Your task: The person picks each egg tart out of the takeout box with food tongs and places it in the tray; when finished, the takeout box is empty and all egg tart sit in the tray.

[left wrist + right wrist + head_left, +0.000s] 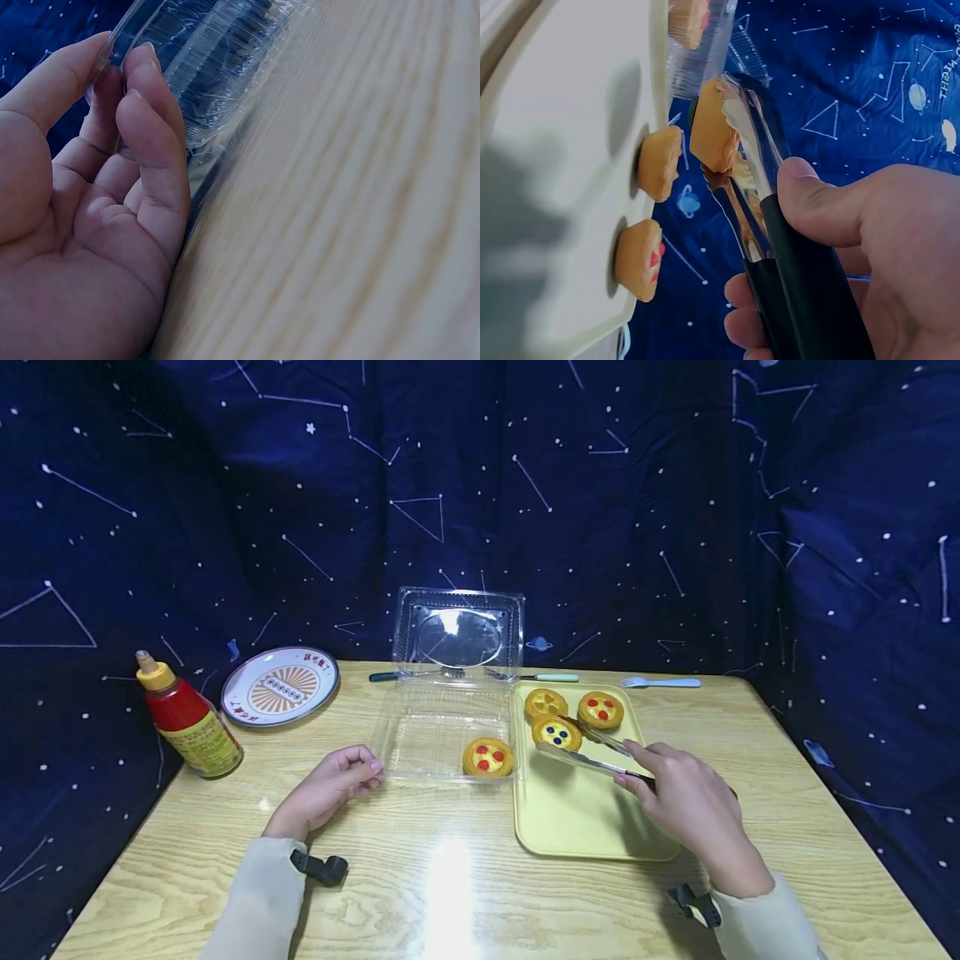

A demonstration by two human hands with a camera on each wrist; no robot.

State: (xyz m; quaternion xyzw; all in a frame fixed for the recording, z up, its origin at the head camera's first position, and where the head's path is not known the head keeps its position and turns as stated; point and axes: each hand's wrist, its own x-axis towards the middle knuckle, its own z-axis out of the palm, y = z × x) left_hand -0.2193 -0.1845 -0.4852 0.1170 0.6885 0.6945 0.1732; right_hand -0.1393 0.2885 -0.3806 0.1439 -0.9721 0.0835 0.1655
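My left hand (335,787) pinches the near left rim of a clear plastic clamshell box (420,752) between thumb and fingers; the left wrist view shows the box edge (161,34) in that pinch. One egg tart with red dots (489,758) sits in the box's near right corner. My right hand (686,802) grips metal tongs with dark handles (802,277). Between the tongs' tips is a tart with blue dots (557,735), raised off the yellow tray (592,818) in the right wrist view. A plain yellow-topped tart (546,703) and another red-dotted tart (601,710) rest on the tray.
The box's lid (459,631) stands open at the back. Behind it lie a dark-handled utensil (384,677), a green-handled one (557,677) and a blue fork (663,682). At the left are a patterned plate (281,687), tilted up, and a red sauce bottle (191,722).
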